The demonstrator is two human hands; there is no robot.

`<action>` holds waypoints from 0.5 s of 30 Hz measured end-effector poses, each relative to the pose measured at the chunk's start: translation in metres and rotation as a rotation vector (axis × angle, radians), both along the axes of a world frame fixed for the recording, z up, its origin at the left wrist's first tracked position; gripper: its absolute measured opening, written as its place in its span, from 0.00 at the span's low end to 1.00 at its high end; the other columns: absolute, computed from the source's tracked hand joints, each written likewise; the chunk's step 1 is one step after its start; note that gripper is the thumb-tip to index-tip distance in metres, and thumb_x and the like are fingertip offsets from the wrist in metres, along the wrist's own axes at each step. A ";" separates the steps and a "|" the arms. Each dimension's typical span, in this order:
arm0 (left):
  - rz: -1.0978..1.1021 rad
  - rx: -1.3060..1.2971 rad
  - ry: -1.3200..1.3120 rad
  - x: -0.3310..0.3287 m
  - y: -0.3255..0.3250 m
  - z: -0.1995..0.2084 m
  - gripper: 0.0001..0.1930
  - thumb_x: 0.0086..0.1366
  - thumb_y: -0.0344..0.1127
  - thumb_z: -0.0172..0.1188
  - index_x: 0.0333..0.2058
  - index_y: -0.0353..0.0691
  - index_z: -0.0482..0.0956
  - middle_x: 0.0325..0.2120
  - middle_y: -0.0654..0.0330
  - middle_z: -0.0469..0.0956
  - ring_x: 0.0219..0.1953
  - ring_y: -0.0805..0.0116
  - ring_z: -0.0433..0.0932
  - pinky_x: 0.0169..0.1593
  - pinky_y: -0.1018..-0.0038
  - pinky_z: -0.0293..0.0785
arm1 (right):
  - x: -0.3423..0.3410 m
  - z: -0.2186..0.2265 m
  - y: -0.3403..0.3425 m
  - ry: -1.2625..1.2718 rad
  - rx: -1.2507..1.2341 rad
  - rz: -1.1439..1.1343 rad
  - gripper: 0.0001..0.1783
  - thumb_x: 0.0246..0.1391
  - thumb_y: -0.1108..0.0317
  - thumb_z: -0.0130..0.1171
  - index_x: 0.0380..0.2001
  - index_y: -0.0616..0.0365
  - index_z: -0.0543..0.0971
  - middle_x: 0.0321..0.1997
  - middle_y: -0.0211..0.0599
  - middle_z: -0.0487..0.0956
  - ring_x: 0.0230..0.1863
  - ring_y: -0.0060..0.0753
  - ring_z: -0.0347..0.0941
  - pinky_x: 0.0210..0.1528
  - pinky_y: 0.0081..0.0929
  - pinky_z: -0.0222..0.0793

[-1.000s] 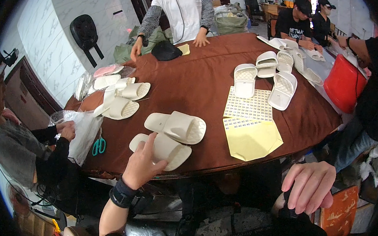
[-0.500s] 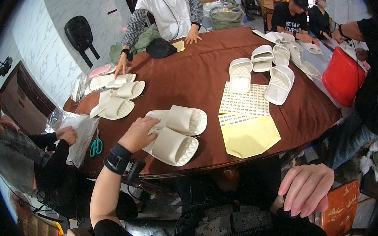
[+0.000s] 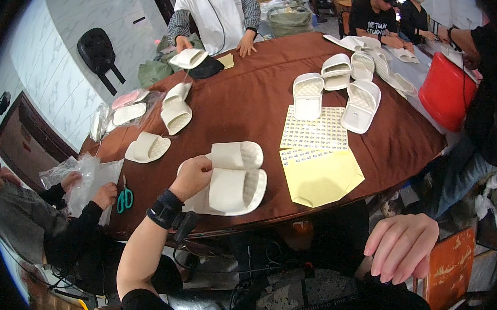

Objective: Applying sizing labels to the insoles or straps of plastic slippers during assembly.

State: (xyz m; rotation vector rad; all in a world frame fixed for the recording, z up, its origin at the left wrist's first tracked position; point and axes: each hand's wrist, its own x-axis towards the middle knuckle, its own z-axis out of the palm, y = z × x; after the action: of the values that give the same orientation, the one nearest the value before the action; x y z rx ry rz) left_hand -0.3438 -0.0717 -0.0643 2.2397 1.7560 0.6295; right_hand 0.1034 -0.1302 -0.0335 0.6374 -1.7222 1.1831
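A pair of cream slide slippers (image 3: 228, 194) lies side by side at the table's near edge, toes to the right. My left hand (image 3: 191, 177) is over their heel end, fingers curled and closed on the slippers; the fingertips are partly hidden. My right hand (image 3: 402, 248) hangs off the table above my lap, loosely bent and holding nothing visible. On the table between my hands lies a yellow backing sheet (image 3: 324, 175) with a sticker sheet (image 3: 316, 130) of small printed labels above it.
More cream slippers (image 3: 360, 105) cluster at the right, one overlapping the sticker sheet. Single slippers (image 3: 148, 147) and bagged ones (image 3: 129, 113) lie left. Teal scissors (image 3: 125, 199) rest near a co-worker's hands (image 3: 105, 195) and plastic bag. A red stool (image 3: 446, 92) stands right.
The person opposite has lifted a slipper off the table, and slippers on the left have shifted apart. My left hand has curled further over the pair. My right hand has barely moved.
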 end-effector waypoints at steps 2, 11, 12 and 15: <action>0.152 0.078 -0.100 0.003 -0.004 -0.001 0.08 0.57 0.31 0.61 0.27 0.30 0.81 0.21 0.49 0.80 0.23 0.62 0.79 0.31 0.70 0.75 | -0.001 0.000 0.000 -0.001 -0.006 0.006 0.21 0.67 0.59 0.55 0.36 0.72 0.83 0.38 0.52 0.83 0.40 0.49 0.81 0.47 0.46 0.73; 0.402 -0.380 -0.552 0.042 -0.015 0.036 0.16 0.69 0.39 0.56 0.33 0.29 0.81 0.20 0.63 0.77 0.21 0.76 0.76 0.25 0.79 0.74 | -0.006 -0.002 0.008 -0.028 -0.006 0.011 0.21 0.67 0.59 0.56 0.36 0.71 0.83 0.39 0.51 0.83 0.40 0.49 0.81 0.46 0.46 0.73; 0.405 -0.383 -0.554 0.043 -0.017 0.035 0.16 0.69 0.39 0.56 0.33 0.29 0.81 0.20 0.63 0.77 0.21 0.76 0.76 0.25 0.79 0.74 | -0.006 -0.003 0.009 -0.036 -0.009 0.013 0.21 0.67 0.59 0.56 0.36 0.71 0.83 0.39 0.51 0.83 0.40 0.48 0.81 0.46 0.46 0.73; 0.345 -0.261 -0.527 0.044 -0.026 0.029 0.14 0.67 0.39 0.58 0.36 0.30 0.82 0.23 0.60 0.80 0.22 0.70 0.78 0.26 0.74 0.76 | -0.006 -0.003 0.012 -0.036 -0.013 0.023 0.20 0.67 0.60 0.56 0.35 0.70 0.83 0.40 0.51 0.83 0.40 0.48 0.81 0.45 0.45 0.73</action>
State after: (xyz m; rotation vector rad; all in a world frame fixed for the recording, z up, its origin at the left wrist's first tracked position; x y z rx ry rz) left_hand -0.3000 -0.0978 -0.0352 1.4385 1.8154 0.8977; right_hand 0.0971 -0.1178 -0.0367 0.6331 -1.7398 1.2283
